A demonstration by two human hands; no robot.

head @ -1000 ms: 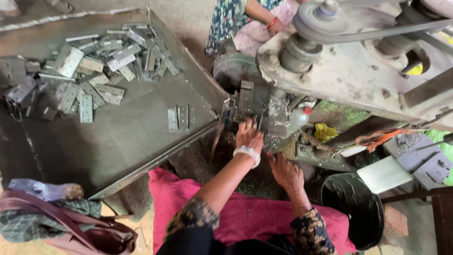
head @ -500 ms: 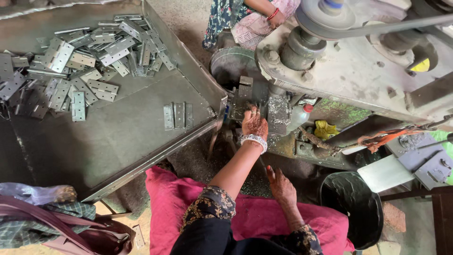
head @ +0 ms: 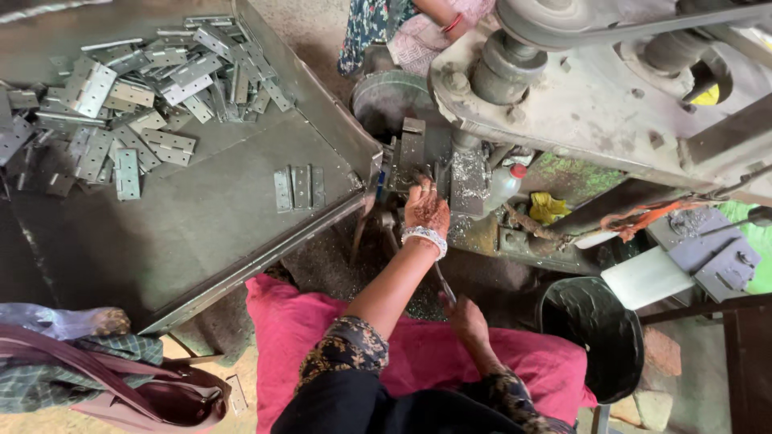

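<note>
My left hand (head: 425, 210), with bangles on the wrist, reaches into the die area of a grey press machine (head: 595, 96). Its fingertips touch the metal block there, and I cannot tell whether they hold a piece. My right hand (head: 468, 320) rests lower, over the pink cloth (head: 305, 321) on my lap. It is closed on a thin metal tool (head: 442, 283) that points up toward the press. Three flat metal hinges (head: 297, 187) lie side by side near the tray's edge, left of my left hand.
A large pile of hinges (head: 137, 96) covers the far left of the sloped metal tray (head: 201, 233). A black bucket (head: 595, 333) stands at right. A plastic bottle (head: 505, 185) stands by the press. Another person (head: 418, 24) sits beyond the machine. A brown bag (head: 153, 394) lies lower left.
My left hand has reached further up into the press. My right hand has drawn back toward my lap.
</note>
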